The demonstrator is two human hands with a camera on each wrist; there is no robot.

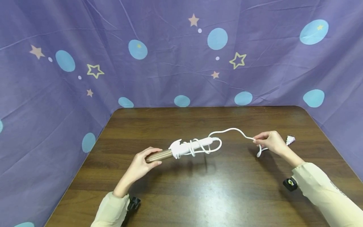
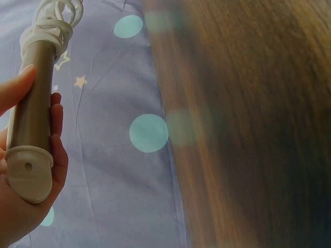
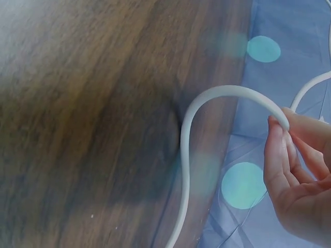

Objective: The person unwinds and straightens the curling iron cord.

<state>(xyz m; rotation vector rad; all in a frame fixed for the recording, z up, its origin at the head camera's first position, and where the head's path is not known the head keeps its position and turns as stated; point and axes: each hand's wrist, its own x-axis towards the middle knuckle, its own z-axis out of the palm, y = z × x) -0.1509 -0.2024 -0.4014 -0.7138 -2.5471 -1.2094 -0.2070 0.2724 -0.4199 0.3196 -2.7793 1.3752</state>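
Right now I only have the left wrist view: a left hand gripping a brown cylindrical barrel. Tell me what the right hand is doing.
Observer: The right hand pinches a thin white flexible cord.
Operator: Say whether the stretch leading to that hand is taut.
Observer: Slack. In the head view, it bows in an arc between the white cylindrical handle and the fingertips.
Operator: Now locate its plug.
Observer: The head view shows a small white block-shaped plug farther right than the right hand.
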